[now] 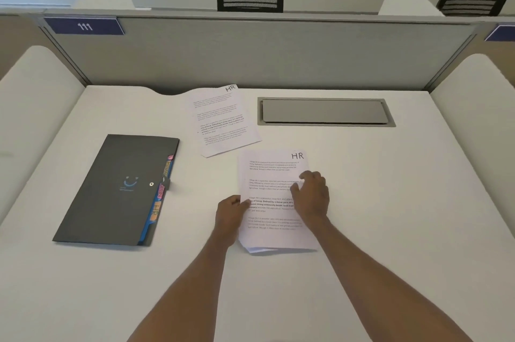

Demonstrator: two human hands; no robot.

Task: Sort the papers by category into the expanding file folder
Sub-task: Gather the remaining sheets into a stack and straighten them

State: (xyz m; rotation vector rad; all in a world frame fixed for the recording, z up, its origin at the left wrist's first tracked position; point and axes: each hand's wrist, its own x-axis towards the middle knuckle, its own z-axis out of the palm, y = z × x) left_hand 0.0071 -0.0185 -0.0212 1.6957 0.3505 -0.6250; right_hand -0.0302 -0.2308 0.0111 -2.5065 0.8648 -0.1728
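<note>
A stack of printed papers (271, 227) lies in front of me on the white desk; its top sheet is marked "HR" at the upper right. My left hand (230, 212) pinches the stack's left edge. My right hand (312, 193) rests on the top sheet with fingers curled, near its right side. A single sheet marked "HR" (223, 121) lies tilted farther back. The dark grey expanding file folder (117, 191) lies closed on the left, with coloured tabs showing along its right edge, one reading "HR".
A grey cable hatch (324, 111) is set into the desk (390, 202) at the back right. A grey partition (250, 57) closes the far side, with a blue "111" label (83, 26). White side dividers flank the desk. Two black mesh chairs stand beyond.
</note>
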